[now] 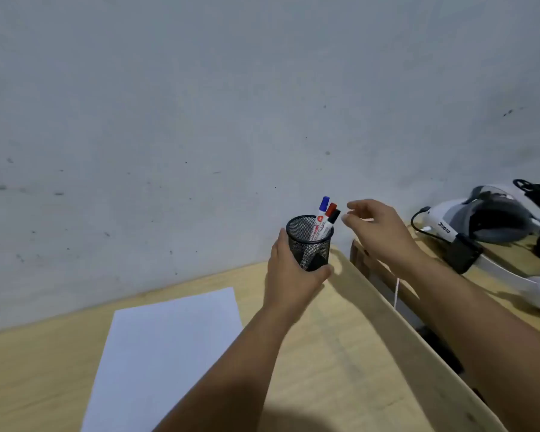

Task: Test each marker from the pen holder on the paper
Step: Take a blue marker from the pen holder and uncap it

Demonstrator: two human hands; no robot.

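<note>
A black mesh pen holder (306, 236) stands at the back of the wooden desk (325, 353), near the wall. My left hand (289, 275) wraps around its lower part. Three markers stick out of it: one with a blue cap (324, 202), one with a red cap (331, 209) and one with a black cap (334, 216). My right hand (378, 229) hovers just right of the caps, fingers apart, touching none of them. A blank white sheet of paper (166, 353) lies flat on the desk to the left of my left forearm.
A grey wall (200, 120) rises directly behind the desk. A gap (396, 294) separates this desk from a second wooden surface on the right, where a white headset (480, 219) with black cables lies. A thin white cord (396, 291) hangs in the gap.
</note>
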